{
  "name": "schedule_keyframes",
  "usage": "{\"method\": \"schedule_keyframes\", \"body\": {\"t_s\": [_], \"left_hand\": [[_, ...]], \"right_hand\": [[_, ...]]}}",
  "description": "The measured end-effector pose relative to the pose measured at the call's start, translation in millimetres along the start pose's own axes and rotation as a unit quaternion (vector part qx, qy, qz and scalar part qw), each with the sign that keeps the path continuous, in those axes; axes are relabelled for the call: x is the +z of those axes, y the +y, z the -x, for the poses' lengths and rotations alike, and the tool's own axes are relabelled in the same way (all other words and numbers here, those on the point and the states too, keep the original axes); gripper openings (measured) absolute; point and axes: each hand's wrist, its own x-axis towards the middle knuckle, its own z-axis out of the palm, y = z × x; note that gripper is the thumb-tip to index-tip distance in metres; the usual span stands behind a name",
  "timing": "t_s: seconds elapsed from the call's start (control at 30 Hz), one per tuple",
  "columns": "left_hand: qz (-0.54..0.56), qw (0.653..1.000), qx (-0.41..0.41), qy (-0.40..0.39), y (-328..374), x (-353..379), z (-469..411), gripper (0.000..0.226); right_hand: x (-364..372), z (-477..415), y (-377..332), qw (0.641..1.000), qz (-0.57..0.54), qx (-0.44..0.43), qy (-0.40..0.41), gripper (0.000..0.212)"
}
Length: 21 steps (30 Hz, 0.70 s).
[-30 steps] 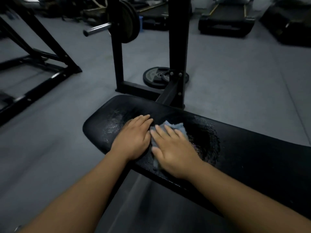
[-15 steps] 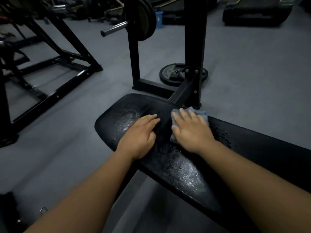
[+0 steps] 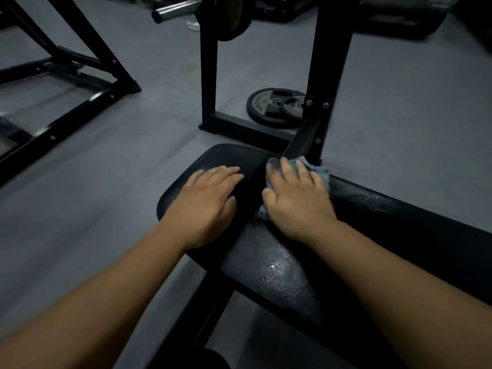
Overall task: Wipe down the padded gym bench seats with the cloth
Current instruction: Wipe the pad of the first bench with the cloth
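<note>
A black padded bench seat (image 3: 287, 272) runs from the middle of the view to the lower right, its surface wet and shiny near me. My left hand (image 3: 206, 203) rests flat on the seat's rounded left end, fingers straight. My right hand (image 3: 295, 198) presses a blue-grey cloth (image 3: 318, 170) flat onto the pad at its far edge, fingers spread over it. Most of the cloth is hidden under that hand; only its far and near corners show.
Black rack uprights (image 3: 330, 75) rise just beyond the cloth. A weight plate (image 3: 277, 107) lies on the grey floor between the posts. A loaded barbell end (image 3: 175, 10) juts out at the top. Another black frame (image 3: 80, 83) stands at the left.
My right hand has slid the cloth away from me, from the pad's middle to its far edge by the upright. My left hand has stayed flat on the seat's end.
</note>
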Motion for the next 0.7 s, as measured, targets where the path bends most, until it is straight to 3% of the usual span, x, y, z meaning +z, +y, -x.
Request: {"method": "schedule_keyframes", "body": {"t_s": [0.13, 0.3, 0.47, 0.53, 0.63, 0.7], "left_hand": [[0.030, 0.999, -0.015, 0.027, -7.6, 0.1, 0.9, 0.061], [-0.008, 1.000, -0.019, -0.001, -10.5, -1.6, 0.0, 0.068], [-0.017, 0.997, -0.074, 0.006, -36.6, -9.9, 14.1, 0.068], [-0.011, 0.998, -0.070, -0.001, -37.2, -10.0, 18.2, 0.071], [-0.002, 0.997, -0.072, 0.006, -33.4, -9.7, 19.1, 0.076], [0.010, 0.997, -0.076, 0.011, -31.8, -9.4, 19.7, 0.076]], "right_hand": [[-4.2, 40.1, 19.1, 0.996, 0.013, -0.085, -0.039, 0.068], [0.7, -38.4, -9.6, 0.999, 0.025, 0.030, -0.006, 0.061], [5.0, 0.0, -18.8, 0.987, 0.004, -0.161, -0.022, 0.077], [-1.6, -18.9, -3.4, 0.990, 0.005, -0.140, -0.030, 0.074], [-4.5, -68.1, -29.1, 0.999, 0.040, -0.019, -0.022, 0.066], [0.2, -60.7, -56.4, 0.996, 0.043, -0.066, -0.030, 0.063]]}}
